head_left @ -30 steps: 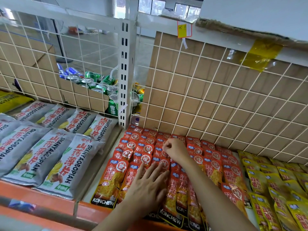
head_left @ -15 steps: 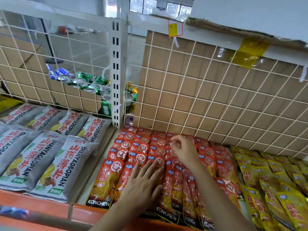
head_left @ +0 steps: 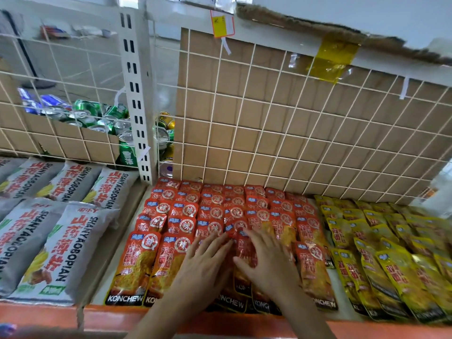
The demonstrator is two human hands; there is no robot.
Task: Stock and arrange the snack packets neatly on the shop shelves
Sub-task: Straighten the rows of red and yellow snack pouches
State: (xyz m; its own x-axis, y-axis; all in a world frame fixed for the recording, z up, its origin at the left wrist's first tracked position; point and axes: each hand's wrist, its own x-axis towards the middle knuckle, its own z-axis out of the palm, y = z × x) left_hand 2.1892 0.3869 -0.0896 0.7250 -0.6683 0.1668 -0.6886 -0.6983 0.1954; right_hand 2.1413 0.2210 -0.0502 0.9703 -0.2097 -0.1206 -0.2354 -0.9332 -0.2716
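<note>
Both hands lie flat, fingers spread and grasping nothing, on the front rows of the red Konchew snack packets, which fill the middle of the shelf from the wire grid back panel down to the orange front edge. The left hand and right hand sit side by side, touching or nearly so, pressing on the overlapped middle columns.

To do this step well, I would press lightly with the palms and slide outward, so each packet stays shingled under the one behind, the column lines stay straight, and the bottom edges line up along the front edge. Pushing hard risks skewing the slippery foil rows towards the yellow snack packets just beside them on the right.

The grey Shanyaobopian bags on the left are cut off by the picture's edge. The packets beneath the palms are hidden, so their alignment cannot be judged; the hands are slightly blurred, and the drink cans behind the grid are only partly visible
</note>
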